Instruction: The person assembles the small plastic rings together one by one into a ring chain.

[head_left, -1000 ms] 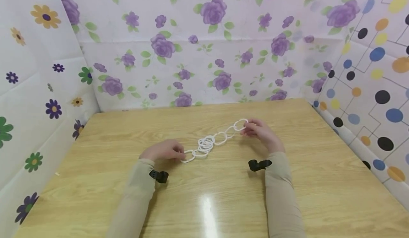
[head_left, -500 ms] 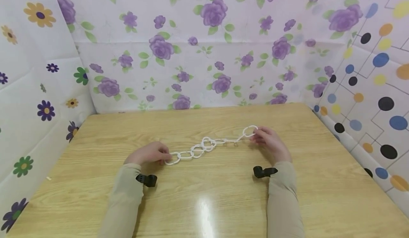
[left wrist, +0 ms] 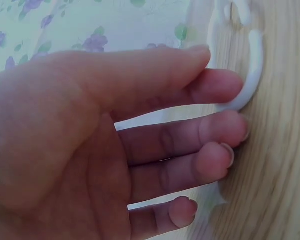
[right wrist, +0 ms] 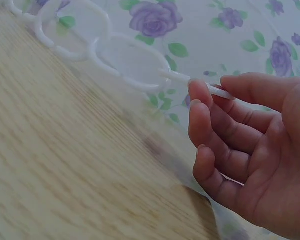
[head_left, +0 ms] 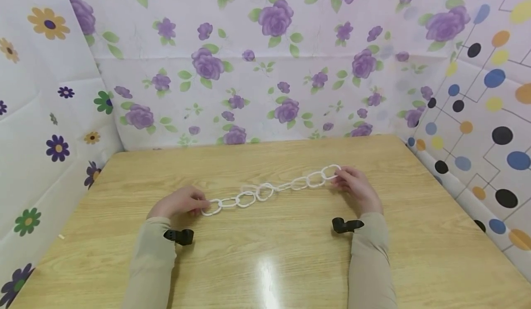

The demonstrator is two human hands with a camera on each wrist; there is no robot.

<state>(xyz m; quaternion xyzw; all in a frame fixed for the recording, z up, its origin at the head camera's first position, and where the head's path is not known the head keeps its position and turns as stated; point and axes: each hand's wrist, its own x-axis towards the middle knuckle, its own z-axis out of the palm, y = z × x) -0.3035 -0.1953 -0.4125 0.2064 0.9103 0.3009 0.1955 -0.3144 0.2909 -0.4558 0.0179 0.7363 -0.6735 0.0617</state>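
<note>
A chain of several linked white rings [head_left: 264,192] stretches across the middle of the table, rising slightly toward the right. My left hand [head_left: 179,203] pinches the ring at its left end between thumb and index finger. In the left wrist view that end ring [left wrist: 255,65] is partly hidden behind the fingertips. At the far end, my right hand [head_left: 356,187] pinches the last ring [head_left: 331,171] by its edge. Seen from the right wrist, the linked rings [right wrist: 132,60] run off to the upper left from the fingertips, which look raised off the wood.
The wooden table [head_left: 290,249] reaches back to a flowered cloth [head_left: 232,69]. A dotted cloth [head_left: 477,129] stands along the right and another flowered one [head_left: 37,115] along the left. A tiny white scrap [head_left: 61,237] lies near the left edge.
Both hands have moved apart, the left hand farther to the left and the right hand a little to the right. The rings bunched in the middle have spread into one drawn-out line.
</note>
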